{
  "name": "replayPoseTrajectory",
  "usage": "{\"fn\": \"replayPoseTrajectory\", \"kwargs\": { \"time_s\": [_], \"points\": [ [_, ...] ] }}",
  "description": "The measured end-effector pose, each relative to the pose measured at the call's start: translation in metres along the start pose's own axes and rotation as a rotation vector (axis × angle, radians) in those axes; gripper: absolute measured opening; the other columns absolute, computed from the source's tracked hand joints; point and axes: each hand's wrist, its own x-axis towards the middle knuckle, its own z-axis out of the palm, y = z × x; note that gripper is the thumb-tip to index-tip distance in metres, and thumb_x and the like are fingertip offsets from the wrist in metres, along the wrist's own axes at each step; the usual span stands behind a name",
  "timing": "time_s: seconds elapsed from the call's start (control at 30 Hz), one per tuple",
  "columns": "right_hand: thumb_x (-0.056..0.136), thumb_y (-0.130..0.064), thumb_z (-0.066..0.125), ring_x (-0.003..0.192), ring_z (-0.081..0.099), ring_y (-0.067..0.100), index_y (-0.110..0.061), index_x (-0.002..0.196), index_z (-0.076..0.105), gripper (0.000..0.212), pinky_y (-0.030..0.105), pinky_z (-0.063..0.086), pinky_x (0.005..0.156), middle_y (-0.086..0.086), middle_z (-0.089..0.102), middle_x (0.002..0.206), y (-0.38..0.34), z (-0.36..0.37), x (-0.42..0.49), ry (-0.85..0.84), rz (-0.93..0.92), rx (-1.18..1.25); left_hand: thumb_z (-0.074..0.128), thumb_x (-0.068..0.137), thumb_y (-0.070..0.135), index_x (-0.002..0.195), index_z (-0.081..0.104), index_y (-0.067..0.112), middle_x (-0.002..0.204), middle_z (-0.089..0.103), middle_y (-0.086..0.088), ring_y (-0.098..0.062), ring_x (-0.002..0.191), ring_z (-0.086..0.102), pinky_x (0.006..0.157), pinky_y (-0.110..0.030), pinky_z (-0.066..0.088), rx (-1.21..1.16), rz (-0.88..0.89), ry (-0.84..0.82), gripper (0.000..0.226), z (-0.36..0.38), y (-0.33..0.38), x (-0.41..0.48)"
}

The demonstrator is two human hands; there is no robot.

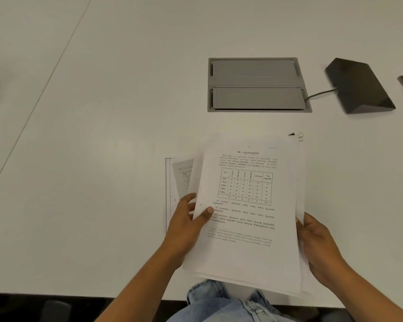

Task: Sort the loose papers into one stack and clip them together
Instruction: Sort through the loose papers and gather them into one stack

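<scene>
Both hands – left [186, 225], right [320, 248] – grip the paper stack [247, 205] by its sides above the table [102, 135]

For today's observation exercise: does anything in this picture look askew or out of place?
Yes. The papers between the left hand and right hand are fanned unevenly, and one sheet lies apart to the left.

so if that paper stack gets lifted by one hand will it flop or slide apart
Probably both. The stack is thin loose sheets, not yet clipped, so it should sag where unsupported. Its edges are already fanned unevenly, which suggests sheets slip easily. The left hand and right hand now grip opposite sides; one alone would likely let it splay.
</scene>
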Motion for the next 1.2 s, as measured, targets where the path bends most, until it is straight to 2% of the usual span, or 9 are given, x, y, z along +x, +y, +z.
{"fn": "replayPoseTrajectory", "kwargs": {
  "time_s": [0.13,0.27,0.37,0.4,0.57,0.73,0.93,1.07,1.2],
  "points": [
    [0.096,-0.044,0.042,0.116,0.052,0.007,-0.024,0.131,0.052,0.041,0.024,0.033,0.102,-0.011,0.053,0.129,-0.006,0.003,0.0,0.021,0.046,0.004,0.066,0.094,0.02,0.117,0.068,0.027,0.114,0.076,0.008,-0.014,0.101,0.074,0.087,-0.035,0.06,-0.165,-0.085,-0.154,0.024,0.005,0.004,0.003],
    [0.059,-0.065,0.078,0.101,0.071,0.021,-0.016,0.11,0.071,0.071,0.024,0.057,0.078,0.001,0.076,0.11,-0.007,0.003,0.006,-0.065,-0.095,-0.096,0.064,0.094,0.008,0.117,0.07,0.023,0.113,0.077,0.004,-0.017,0.099,0.075,0.085,-0.037,0.062,-0.17,-0.038,-0.153,0.027,0.013,0.005,0.002],
    [0.072,-0.037,0.079,0.104,0.071,0.024,-0.015,0.111,0.071,0.045,0.026,0.058,0.08,-0.001,0.077,0.107,-0.012,0.003,0.012,-0.046,-0.162,-0.06,0.069,0.089,-0.001,0.12,0.066,0.022,0.118,0.075,0.001,-0.02,0.109,0.071,0.093,-0.046,0.058,-0.139,0.089,-0.078,0.039,0.016,0.008,0.003],
    [0.074,-0.031,0.077,0.104,0.07,0.023,-0.016,0.11,0.071,0.039,0.026,0.058,0.081,-0.002,0.077,0.106,-0.016,0.005,0.013,-0.046,-0.182,-0.047,0.071,0.087,-0.002,0.12,0.064,0.023,0.117,0.074,0.001,-0.02,0.109,0.07,0.092,-0.044,0.059,-0.145,0.145,-0.039,0.042,0.017,0.01,0.003],
    [0.049,-0.061,0.085,0.096,0.073,0.014,-0.027,0.099,0.075,0.061,0.022,0.056,0.076,-0.004,0.077,0.104,-0.036,0.019,0.012,-0.053,-0.285,-0.08,0.086,0.073,0.01,0.118,0.061,0.028,0.108,0.069,0.012,-0.012,0.099,0.069,0.074,-0.021,0.061,-0.106,0.373,0.081,0.054,0.02,0.018,0.002],
    [0.072,-0.028,0.075,0.098,0.069,0.009,-0.031,0.112,0.065,0.041,0.027,0.057,0.078,-0.006,0.075,0.106,-0.033,0.028,0.012,-0.082,-0.309,-0.176,0.081,0.078,0.007,0.095,0.07,0.042,0.088,0.076,0.017,-0.009,0.089,0.072,0.067,-0.019,0.059,-0.126,0.372,0.044,0.04,0.019,0.014,0.005],
    [0.075,-0.029,0.072,0.098,0.068,0.003,-0.037,0.108,0.064,0.035,0.021,0.057,0.075,-0.016,0.075,0.102,-0.017,0.026,0.014,-0.086,-0.236,-0.259,0.073,0.086,0.011,0.097,0.066,0.041,0.085,0.075,0.025,0.006,0.085,0.071,0.066,-0.015,0.057,-0.106,0.305,-0.003,0.033,0.018,0.01,0.004],
    [0.087,-0.04,0.061,0.097,0.07,0.005,-0.029,0.108,0.068,0.025,0.016,0.054,0.075,-0.02,0.075,0.101,-0.016,0.021,0.01,-0.122,-0.217,-0.266,0.075,0.084,0.01,0.1,0.072,0.029,0.094,0.079,0.013,-0.009,0.09,0.075,0.072,-0.028,0.063,-0.179,0.283,0.03,0.025,0.01,0.015,0.004],
    [0.094,-0.031,0.053,0.094,0.072,0.011,-0.024,0.109,0.07,0.024,0.026,0.056,0.079,-0.01,0.077,0.103,-0.017,0.024,0.009,-0.07,-0.182,-0.212,0.07,0.088,0.021,0.117,0.068,0.02,0.112,0.077,0.001,-0.02,0.099,0.075,0.081,-0.04,0.063,-0.232,0.144,-0.051,0.029,0.002,0.016,0.003]
  ]
}}
